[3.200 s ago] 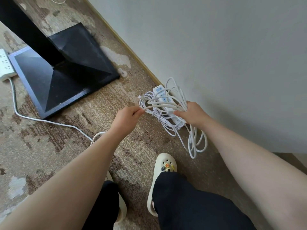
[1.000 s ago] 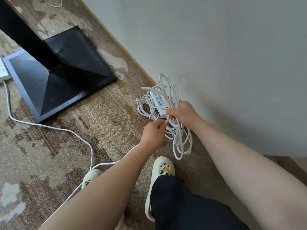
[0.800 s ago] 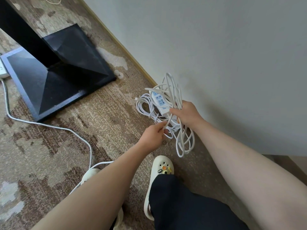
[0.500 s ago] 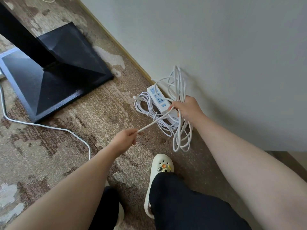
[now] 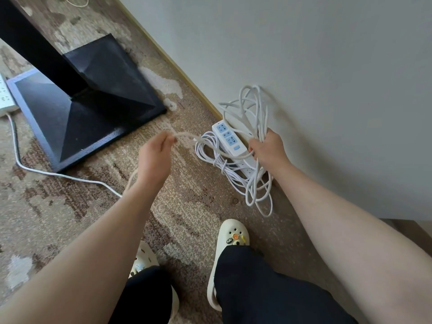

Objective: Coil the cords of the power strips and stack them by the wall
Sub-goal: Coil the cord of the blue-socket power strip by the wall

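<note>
My right hand (image 5: pixel 268 149) grips a bundle of white cord loops (image 5: pixel 253 118) close to the wall; the loops rise above the fist and hang below it. On the carpet by the skirting lies a white power strip (image 5: pixel 230 140) with blue sockets, resting on another strip with its own coiled cord (image 5: pixel 210 150). My left hand (image 5: pixel 155 155) pinches the free run of the cord (image 5: pixel 184 136), raised and blurred, which arcs over to my right hand. That cord trails left over the carpet (image 5: pixel 58 175) to a third power strip (image 5: pixel 5 95) at the left edge.
A black pedestal base (image 5: pixel 88 108) with a slanted post stands on the carpet at the left. The grey wall (image 5: pixel 304 66) fills the right side. My two cream clogs (image 5: pixel 231 237) stand below the bundle. A thin cord loop (image 5: pixel 74 0) lies at the top edge.
My left hand has slid back along the cord and lifted up and left, drawing out a new length. My right hand has kept hold of the loops by the wall.
</note>
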